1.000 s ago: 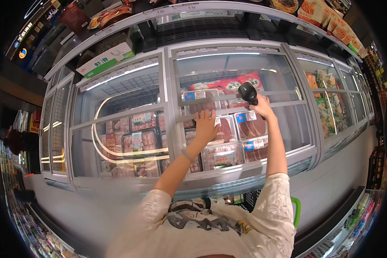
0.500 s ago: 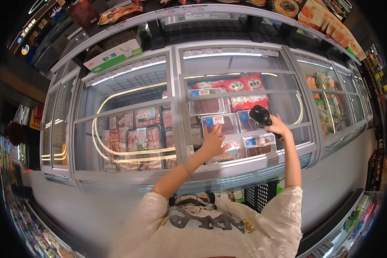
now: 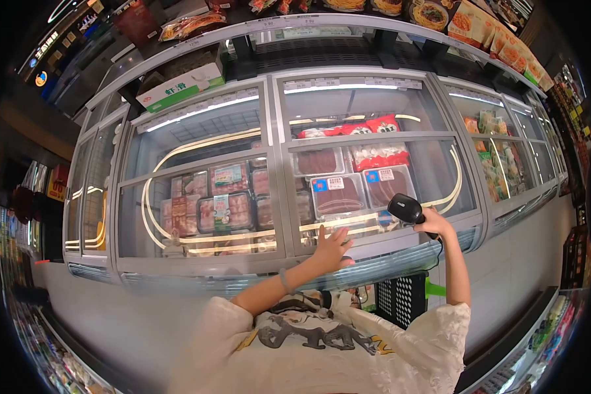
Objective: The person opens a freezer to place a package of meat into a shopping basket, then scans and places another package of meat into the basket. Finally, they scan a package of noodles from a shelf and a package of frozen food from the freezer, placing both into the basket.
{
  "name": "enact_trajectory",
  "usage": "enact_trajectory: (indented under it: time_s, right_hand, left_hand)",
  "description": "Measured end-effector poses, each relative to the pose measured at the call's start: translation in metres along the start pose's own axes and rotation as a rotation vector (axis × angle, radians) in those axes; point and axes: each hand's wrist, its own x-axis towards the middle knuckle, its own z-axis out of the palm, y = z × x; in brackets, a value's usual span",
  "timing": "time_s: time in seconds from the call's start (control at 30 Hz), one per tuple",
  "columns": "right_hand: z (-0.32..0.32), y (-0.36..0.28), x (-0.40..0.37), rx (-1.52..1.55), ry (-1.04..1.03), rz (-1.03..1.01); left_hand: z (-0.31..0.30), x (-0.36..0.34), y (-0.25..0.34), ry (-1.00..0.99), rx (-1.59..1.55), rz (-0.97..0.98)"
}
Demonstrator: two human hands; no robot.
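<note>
My left hand [image 3: 332, 251] has its fingers spread over the front edge of the chest freezer, at the lower part of its glass lid [image 3: 440, 197]. It holds nothing, and a band [image 3: 284, 281] circles the wrist. In my right hand [image 3: 435, 223] is a black handheld barcode scanner [image 3: 406, 209], held above the lid's right part with a cord hanging down. Under the glass lie a tray of dark red meat with a blue-and-white label [image 3: 338, 197] and a similar tray [image 3: 384, 184]. Behind them sit red-and-white bags [image 3: 377, 154]. Reflections partly hide the front trays.
To the left, another freezer section holds packed meat trays [image 3: 223, 211]; to the right, one holds colourful bags [image 3: 496, 154]. A green-and-white carton [image 3: 180, 85] stands on the ledge below a shelf of packets [image 3: 482, 29]. A black basket [image 3: 400, 299] is by my body.
The right freezer's glass pane has slid toward me and now covers the front trays. My left hand has moved down toward me with it. The right hand has lowered the scanner toward me.
</note>
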Motion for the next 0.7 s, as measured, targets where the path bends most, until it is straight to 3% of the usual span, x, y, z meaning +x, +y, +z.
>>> enact_trajectory:
  time_s: [0.23,0.37,0.47,0.7]
  right_hand:
    - [0.004,0.007,0.001,-0.025,-0.061,0.054]
    - [0.015,-0.001,-0.012,0.032,0.037,0.016]
    - [0.038,-0.002,-0.038,0.282,0.246,-0.174]
    - [0.080,-0.013,-0.172,0.301,0.826,-0.021]
  left_hand:
    - [0.009,-0.005,0.001,0.025,0.030,0.004]
    - [0.014,-0.014,0.005,0.061,-0.007,0.011]
    - [0.027,-0.020,0.016,0.094,0.120,0.021]
    - [0.040,-0.029,0.017,0.311,0.092,0.086]
